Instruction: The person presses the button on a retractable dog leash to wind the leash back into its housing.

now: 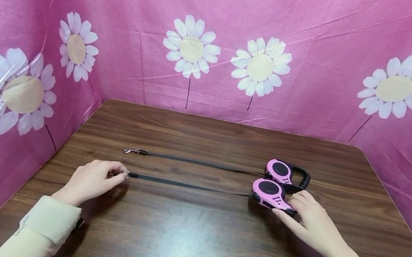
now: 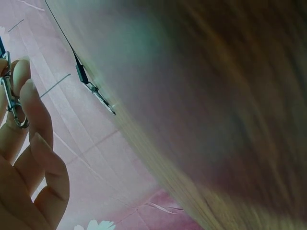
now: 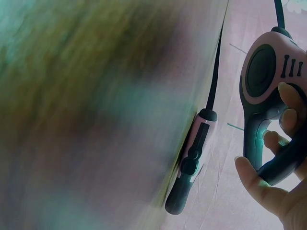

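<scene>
Two retractable leashes on my table, near pink leash gripped by my right hand, its clip pinched in my left hand, second leash just behind.

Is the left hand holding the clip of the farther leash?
No, the left hand pinches the nearer leash's clip; the farther clip lies untouched.

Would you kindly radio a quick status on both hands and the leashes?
Left hand pinches near pink retractable leash's metal clip. Right hand grips its housing. Black strap extended. Second pink leash lies behind, untouched.
</scene>
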Demonstrator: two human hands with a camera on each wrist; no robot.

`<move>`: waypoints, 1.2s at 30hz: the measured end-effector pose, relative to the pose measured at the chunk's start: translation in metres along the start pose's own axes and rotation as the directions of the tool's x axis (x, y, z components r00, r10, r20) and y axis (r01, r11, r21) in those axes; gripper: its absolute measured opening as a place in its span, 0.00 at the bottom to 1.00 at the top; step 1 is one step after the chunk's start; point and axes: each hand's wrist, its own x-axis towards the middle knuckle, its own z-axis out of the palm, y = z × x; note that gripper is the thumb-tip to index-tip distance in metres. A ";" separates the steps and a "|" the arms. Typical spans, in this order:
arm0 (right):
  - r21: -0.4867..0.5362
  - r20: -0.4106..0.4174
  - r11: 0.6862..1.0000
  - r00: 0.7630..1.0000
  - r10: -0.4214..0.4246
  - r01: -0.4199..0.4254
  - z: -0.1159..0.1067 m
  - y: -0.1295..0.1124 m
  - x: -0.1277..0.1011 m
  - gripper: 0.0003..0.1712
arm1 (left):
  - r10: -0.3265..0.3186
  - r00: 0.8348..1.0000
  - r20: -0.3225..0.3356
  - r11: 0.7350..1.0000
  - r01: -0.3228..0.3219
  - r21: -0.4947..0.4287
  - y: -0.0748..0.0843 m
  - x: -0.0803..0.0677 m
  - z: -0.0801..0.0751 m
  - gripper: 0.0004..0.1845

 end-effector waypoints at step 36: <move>0.057 0.002 0.997 0.999 -0.046 0.046 0.009 -0.004 0.010 0.17 | 0.054 0.999 0.000 0.998 -0.054 -0.020 0.011 0.008 0.008 0.05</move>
